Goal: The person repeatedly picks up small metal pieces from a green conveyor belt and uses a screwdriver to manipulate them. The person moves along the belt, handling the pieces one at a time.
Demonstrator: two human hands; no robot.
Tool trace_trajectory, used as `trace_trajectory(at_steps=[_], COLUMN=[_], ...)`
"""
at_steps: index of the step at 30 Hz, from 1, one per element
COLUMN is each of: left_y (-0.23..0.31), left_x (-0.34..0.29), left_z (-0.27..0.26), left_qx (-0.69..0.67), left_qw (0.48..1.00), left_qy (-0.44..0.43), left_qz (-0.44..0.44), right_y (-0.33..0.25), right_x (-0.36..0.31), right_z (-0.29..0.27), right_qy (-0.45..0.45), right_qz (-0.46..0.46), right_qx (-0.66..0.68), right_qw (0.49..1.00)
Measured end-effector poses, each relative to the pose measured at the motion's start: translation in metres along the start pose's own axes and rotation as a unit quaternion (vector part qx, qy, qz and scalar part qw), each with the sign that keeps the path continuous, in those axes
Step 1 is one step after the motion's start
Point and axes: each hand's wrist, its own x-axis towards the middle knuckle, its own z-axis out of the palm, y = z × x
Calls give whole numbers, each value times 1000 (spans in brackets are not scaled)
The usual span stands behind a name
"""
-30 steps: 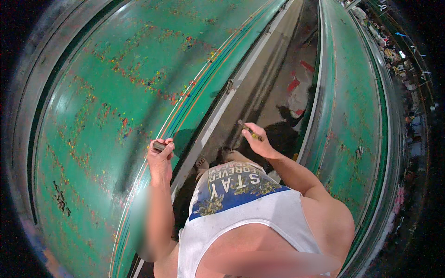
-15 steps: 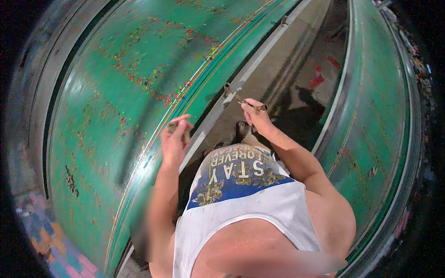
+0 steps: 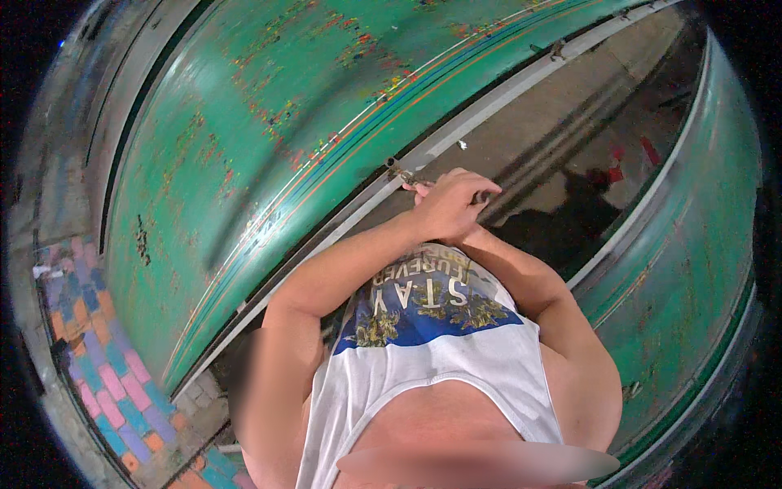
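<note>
In front of my waist, my left hand [image 3: 458,200] is curled over my right, its fingers bent around the dark rear end of a slim tool [image 3: 482,197]. My right hand [image 3: 419,192] lies mostly hidden beneath it; its fingertips show around the tool's front part. The narrow metal tip points at a small metal stop [image 3: 391,164] on the pale rail [image 3: 364,194]. I cannot tell whether tip and stop touch. The tool's exact kind is hidden by my hands.
A long green table [image 3: 269,175] with colourful paint specks and striped edge lines runs along my left. Another green table [image 3: 680,253] stands on my right. Dark concrete floor [image 3: 542,122] lies between them. Painted bricks [image 3: 118,391] cover the ground at lower left.
My left hand has swung right from beside the table edge onto my right hand and the tool. The view has turned, and the tool's tip now sits near the rail stop.
</note>
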Motion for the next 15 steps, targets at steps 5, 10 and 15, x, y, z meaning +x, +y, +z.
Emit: trace_trajectory(at_steps=[5, 10, 15], left_y=[-12, -6, -2], left_x=[35, 25, -17], left_z=[15, 5, -15], left_qx=[-72, -104, -270], left_qw=[978, 974, 939], left_qy=[-82, -95, -102], left_qz=[-179, -178, -186], right_y=[18, 49, -15], right_x=[0, 20, 10], right_z=[-19, -37, -28], right_qy=[62, -26, -107], right_qz=[108, -78, -90], right_qx=[92, -80, -436], right_qw=[988, 993, 889])
